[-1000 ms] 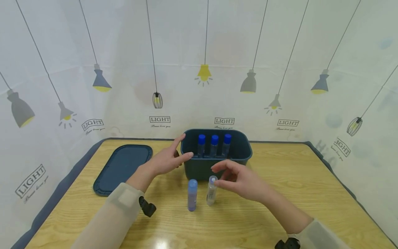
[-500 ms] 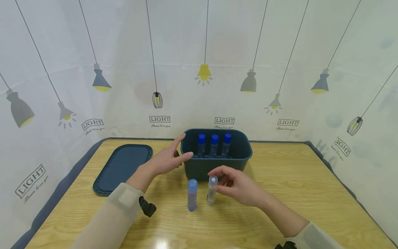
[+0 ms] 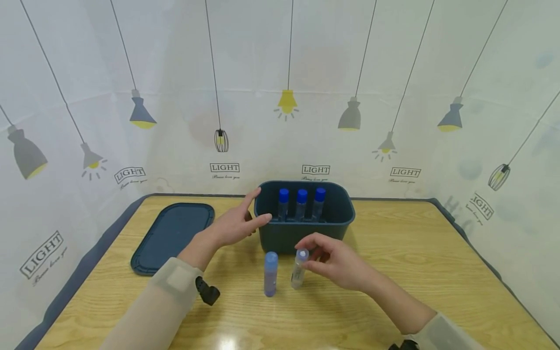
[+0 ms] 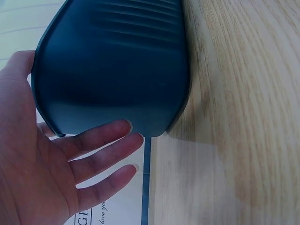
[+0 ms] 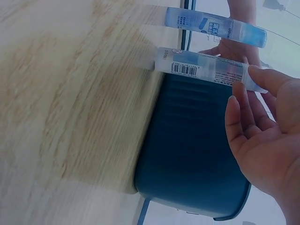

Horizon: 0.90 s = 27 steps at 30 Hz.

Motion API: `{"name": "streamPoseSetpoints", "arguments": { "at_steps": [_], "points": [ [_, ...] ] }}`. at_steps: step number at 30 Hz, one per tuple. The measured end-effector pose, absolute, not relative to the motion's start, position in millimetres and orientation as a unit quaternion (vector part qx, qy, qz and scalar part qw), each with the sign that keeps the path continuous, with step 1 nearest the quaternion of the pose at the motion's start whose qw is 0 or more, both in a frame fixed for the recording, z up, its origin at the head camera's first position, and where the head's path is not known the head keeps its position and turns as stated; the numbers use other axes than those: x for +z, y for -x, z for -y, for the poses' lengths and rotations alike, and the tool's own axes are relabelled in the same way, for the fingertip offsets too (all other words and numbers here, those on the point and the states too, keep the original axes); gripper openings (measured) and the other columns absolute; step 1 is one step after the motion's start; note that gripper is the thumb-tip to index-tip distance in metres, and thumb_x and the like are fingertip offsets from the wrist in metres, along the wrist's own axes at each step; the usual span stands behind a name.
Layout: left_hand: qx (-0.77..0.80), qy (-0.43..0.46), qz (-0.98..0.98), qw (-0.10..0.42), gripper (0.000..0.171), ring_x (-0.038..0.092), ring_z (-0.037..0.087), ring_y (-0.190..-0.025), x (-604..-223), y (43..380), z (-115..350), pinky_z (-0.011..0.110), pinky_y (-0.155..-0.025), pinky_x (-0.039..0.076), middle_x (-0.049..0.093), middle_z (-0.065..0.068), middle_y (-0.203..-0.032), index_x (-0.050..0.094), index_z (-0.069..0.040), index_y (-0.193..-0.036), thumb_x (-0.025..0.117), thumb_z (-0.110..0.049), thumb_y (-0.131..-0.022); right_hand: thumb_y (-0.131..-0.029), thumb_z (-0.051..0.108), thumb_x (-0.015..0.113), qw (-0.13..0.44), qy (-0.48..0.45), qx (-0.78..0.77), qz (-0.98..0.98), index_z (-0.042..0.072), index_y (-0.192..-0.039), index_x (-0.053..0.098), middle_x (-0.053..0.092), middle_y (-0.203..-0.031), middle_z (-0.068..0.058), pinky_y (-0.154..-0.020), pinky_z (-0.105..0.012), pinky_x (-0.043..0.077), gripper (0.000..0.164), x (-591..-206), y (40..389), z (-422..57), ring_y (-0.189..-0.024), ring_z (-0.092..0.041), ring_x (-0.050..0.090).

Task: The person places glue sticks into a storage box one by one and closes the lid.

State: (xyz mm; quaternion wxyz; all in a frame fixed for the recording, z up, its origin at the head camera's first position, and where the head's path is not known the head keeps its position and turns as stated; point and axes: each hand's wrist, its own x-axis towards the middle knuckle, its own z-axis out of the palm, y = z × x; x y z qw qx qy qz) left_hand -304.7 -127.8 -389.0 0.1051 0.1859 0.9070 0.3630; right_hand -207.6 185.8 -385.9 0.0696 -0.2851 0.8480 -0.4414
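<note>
Tabletop (image 3: 437,253), right hand (image 3: 339,257) pinching tube (image 3: 297,277), barcode (image 5: 184,69) only in right-wrist view

left hand (image 3: 233,226) splayed and farther forward, right hand (image 3: 334,260) nearer the body, curled in a pinch

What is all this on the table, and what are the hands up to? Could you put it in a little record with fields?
Right hand: pinches the clear tube near its top, in front of the bin
Left hand: touches the rim at the bin's left end
Blue tube: upright on the table, left of the clear one
In the bin: three blue-capped tubes in a row
Tray: dark, perhaps a lid, flat at left
Backdrop: white, printed with lamps
</note>
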Motion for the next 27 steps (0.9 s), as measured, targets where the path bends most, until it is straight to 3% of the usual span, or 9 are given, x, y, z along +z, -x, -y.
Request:
{"name": "streamPoseSetpoints", "arguments": {
  "at_steps": [11,21,27],
  "points": [
    [0.365,-0.189,-0.905,0.107,0.098,0.073,0.033,-0.103,-390,305,129,0.042,-0.083,0.056,0.077,0.014,-0.115,-0.002,-0.050,-0.175,0.054,-0.082,-0.100,-0.102,0.015,0.080,0.018,0.291,-0.452,-0.843,0.018,-0.132,0.071,0.075,-0.116,-0.001,-0.084,-0.028,0.061,0.031,-363,201,-197,-0.094,-0.014,0.071],
    [0.367,-0.192,-0.903,0.111,0.098,0.073,0.035,-0.102,-389,305,129,0.041,-0.082,0.056,0.076,0.016,-0.115,-0.002,-0.049,-0.175,0.055,-0.081,-0.101,-0.103,0.014,0.079,-0.043,0.287,-0.447,-0.846,0.016,-0.132,0.071,0.071,-0.106,-0.002,-0.076,-0.027,0.059,0.030,-326,195,-207,-0.088,-0.017,0.068],
    [0.367,-0.191,-0.904,0.111,0.099,0.072,0.035,-0.102,-389,305,129,0.041,-0.082,0.055,0.076,0.017,-0.115,-0.003,-0.049,-0.175,0.055,-0.081,-0.101,-0.103,0.006,0.077,-0.125,0.289,-0.444,-0.839,0.012,-0.135,0.069,0.071,-0.110,0.000,-0.078,-0.025,0.058,0.033,-311,199,-213,-0.089,-0.015,0.067]
  ]
}}
